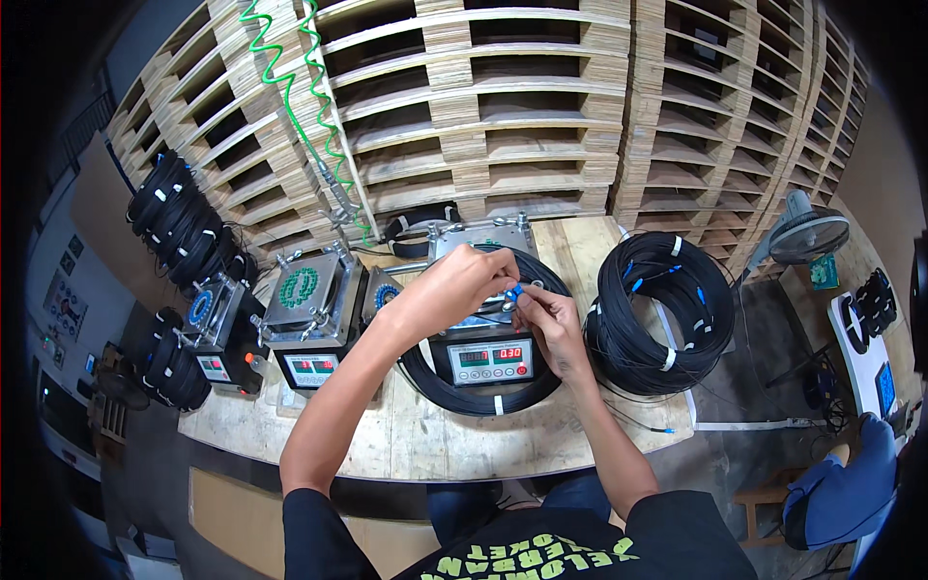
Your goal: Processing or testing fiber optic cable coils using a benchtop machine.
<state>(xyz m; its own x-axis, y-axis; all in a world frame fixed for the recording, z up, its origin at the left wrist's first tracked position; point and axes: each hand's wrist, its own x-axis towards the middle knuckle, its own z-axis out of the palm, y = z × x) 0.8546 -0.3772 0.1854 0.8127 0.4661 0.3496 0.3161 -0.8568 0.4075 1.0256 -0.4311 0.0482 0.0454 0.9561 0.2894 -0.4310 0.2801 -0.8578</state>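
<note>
left hand (462,280), right hand (549,319), pinching blue connector (516,289)

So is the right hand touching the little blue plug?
Touching: the head view shows the right hand's fingertips pinching the little blue plug, no gap visible.

Stacked wooden pallets (541,106) behind worn plywood workbench (406,440); fan (807,235) at right.

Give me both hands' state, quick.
Left hand: fingers pinched on a small blue connector.
Right hand: fingertips closed at the same connector.
</note>
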